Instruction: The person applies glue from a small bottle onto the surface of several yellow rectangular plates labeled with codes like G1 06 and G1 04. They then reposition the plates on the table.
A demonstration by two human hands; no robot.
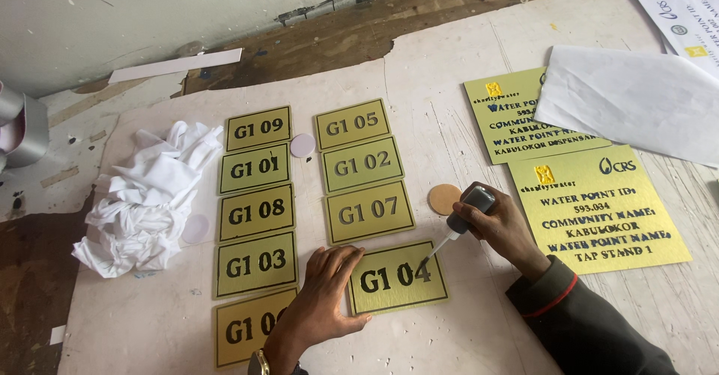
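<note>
Single head view, looking steeply down, close over the worktable [464, 61]

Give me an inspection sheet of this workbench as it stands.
Surface: white board, stained and scratched, on a worn wooden bench.
Job's things: nine small gold plates in two columns; the nearest plate is being inked from a dropper bottle.
Clutter: crumpled white cloth, round discs, two large gold plaques, loose papers.
Grippers: left hand steadies the plate; right hand holds the bottle.
Cables: nothing seen.
Surroundings: scuffed white wall.
</note>
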